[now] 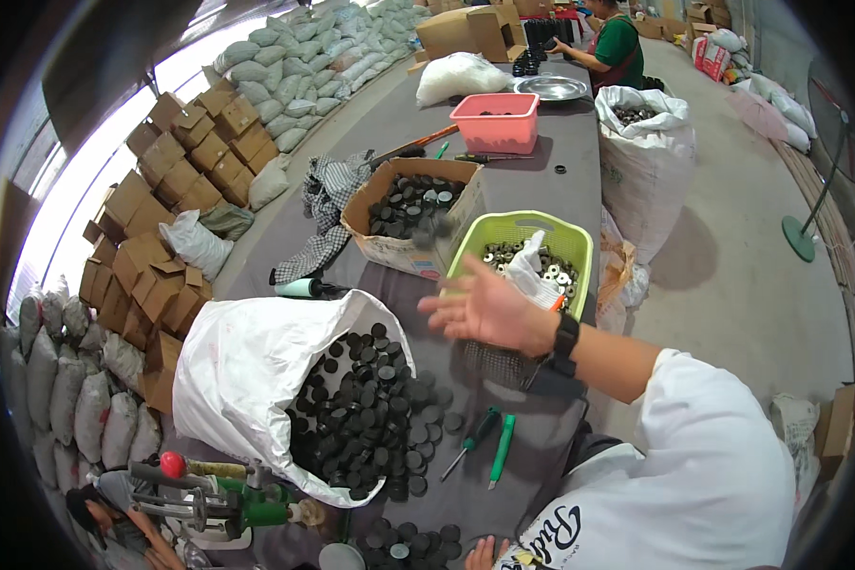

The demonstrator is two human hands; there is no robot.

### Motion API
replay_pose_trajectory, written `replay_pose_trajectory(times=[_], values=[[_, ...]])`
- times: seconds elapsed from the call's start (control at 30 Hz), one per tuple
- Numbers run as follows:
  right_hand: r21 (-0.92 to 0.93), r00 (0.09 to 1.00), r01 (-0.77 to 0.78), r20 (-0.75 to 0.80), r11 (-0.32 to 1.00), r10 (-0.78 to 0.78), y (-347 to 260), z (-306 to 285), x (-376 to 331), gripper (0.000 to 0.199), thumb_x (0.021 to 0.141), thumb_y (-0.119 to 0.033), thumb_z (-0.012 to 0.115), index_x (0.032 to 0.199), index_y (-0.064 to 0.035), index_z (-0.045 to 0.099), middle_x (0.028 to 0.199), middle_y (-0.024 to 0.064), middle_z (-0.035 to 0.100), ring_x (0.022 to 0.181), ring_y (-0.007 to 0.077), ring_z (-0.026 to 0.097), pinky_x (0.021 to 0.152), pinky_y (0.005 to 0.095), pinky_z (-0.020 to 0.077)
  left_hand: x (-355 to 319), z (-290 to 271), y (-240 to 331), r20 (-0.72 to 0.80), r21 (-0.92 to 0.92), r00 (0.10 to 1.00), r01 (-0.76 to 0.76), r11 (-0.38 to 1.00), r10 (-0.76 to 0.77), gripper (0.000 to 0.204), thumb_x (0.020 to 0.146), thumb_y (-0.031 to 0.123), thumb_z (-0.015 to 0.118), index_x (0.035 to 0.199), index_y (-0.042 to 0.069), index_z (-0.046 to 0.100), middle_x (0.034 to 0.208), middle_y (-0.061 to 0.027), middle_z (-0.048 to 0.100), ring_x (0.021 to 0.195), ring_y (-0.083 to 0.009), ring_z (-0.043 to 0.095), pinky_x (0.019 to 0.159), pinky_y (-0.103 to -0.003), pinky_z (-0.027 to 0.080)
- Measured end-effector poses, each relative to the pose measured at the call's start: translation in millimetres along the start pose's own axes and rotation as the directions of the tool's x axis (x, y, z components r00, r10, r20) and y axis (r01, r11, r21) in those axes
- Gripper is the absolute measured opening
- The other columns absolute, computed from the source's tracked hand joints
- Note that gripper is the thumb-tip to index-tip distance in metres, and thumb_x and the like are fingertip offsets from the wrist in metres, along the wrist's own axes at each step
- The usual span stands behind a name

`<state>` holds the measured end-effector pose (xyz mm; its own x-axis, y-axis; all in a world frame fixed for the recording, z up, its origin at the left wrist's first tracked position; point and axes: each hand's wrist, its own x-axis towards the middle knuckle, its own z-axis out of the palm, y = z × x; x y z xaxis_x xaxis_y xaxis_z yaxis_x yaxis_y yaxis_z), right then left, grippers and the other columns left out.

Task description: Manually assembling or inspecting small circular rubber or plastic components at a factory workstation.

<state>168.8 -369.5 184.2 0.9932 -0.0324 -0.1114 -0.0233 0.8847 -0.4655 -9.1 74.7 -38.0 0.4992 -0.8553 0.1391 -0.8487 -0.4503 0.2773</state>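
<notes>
My right hand [489, 309] reaches over the table with its fingers spread and nothing in it, slightly blurred. It is in front of a yellow-green plastic basket [579, 271] of small metal and white ring-like parts, with a white glove [529, 264] on top. Beyond is a cardboard box [465, 214] of black round discs; a dark blurred shape [431, 228] shows at its near side. A white woven sack [242, 366] lies on its side, black discs [361, 418] spilling out. At the lower edge, my left hand [485, 554] shows only its fingers, apparently laid out flat near more discs [413, 543].
A green-handled screwdriver [472, 442] and a green cutter [503, 451] lie right of the discs. A green hand press [256, 503] stands lower left. Farther off are a pink basket [494, 128], a metal tray [551, 88], a full sack [641, 171] and a person in green [619, 47].
</notes>
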Motion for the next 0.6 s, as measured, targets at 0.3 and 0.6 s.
replay_pose_trajectory(times=[0.3,0.6], values=[[-0.687,0.852,0.463,0.519,-0.560,0.067,131.5,-85.4,-61.8,0.049,0.080,-0.025,0.062,0.121,-0.0027,0.047,0.128,0.0192,0.041,0.124,0.0350,0.037,0.097,0.0460,0.0347,43.9,32.7,-40.2,-0.070,-0.018,0.994,-0.086,0.996,0.085,0.047,0.087,0.031,0.049,0.127,0.007,0.052,0.137,-0.0190,0.040,0.127,-0.0371,0.038,0.099,-0.049,0.033],[-0.749,0.866,0.375,0.493,-0.547,-0.082,141.9,-124.4,-101.0,0.056,0.082,-0.028,0.061,0.128,-0.0042,0.042,0.131,0.0210,0.039,0.122,0.0382,0.038,0.097,0.0455,0.0371,29.7,38.9,-34.7,-0.026,-0.023,0.997,-0.068,0.997,0.067,0.047,0.087,0.031,0.049,0.128,0.007,0.051,0.137,-0.0195,0.040,0.127,-0.0375,0.038,0.099,-0.050,0.033]])
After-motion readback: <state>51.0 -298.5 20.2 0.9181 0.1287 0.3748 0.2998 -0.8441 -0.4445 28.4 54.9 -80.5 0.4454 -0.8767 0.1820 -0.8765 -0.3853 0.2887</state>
